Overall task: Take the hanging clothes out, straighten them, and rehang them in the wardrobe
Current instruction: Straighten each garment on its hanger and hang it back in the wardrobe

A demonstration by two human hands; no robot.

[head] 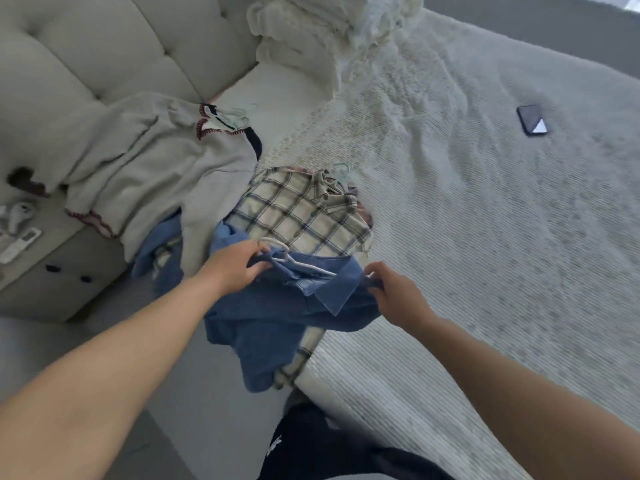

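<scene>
A blue denim shirt [277,323] on a white hanger [298,263] lies at the bed's near edge, partly hanging over it. My left hand [235,268] grips its left shoulder by the hanger hook. My right hand [394,292] pinches its right shoulder beside the collar. Under it lies a cream plaid shirt [301,216] on a pale green hanger [341,173]. A grey sweater with red stitching [145,168] lies to the left on another pale green hanger [235,117].
The bed [485,237] has a ribbed white cover, with a dark phone [531,120] at the far right. Fluffy white pillows [332,36] lean on the tufted headboard [104,46]. A nightstand [41,271] at left holds a remote [20,244].
</scene>
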